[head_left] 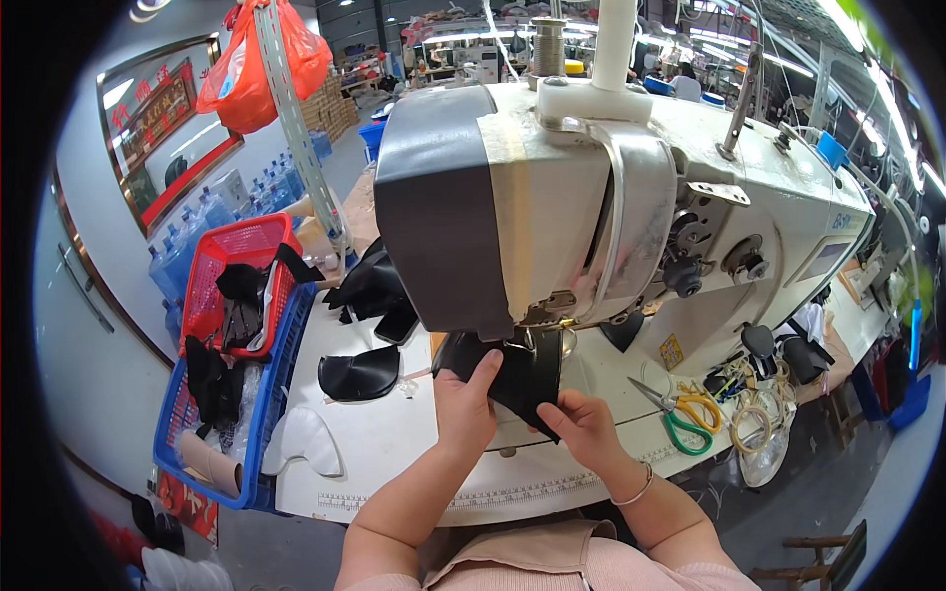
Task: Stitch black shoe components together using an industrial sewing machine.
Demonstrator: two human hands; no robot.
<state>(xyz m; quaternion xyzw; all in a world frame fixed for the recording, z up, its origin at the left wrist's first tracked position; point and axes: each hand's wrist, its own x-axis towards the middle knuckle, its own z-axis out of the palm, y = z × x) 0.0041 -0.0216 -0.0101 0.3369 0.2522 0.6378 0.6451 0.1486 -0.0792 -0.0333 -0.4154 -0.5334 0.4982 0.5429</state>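
A black leather-like piece [522, 382] lies under the head of a white and grey sewing machine [552, 197], at its needle area. My left hand [465, 406] rests on the piece's left side, thumb on top and fingers partly hidden beneath. With thumb and fingers closed, my right hand [583, 426] pinches its near right corner. The needle itself is hard to make out. Left of my hands, a curved black piece [359, 374] lies on the white table [414, 463], close to a white curved piece [304, 441].
A red basket [258, 236] and a blue crate [266, 433] with black pieces stand at the left. To the right lie scissors [685, 416] with yellow and green handles, beside rolls of tape [751, 429]. A ruler strip [463, 500] runs along the table's near edge.
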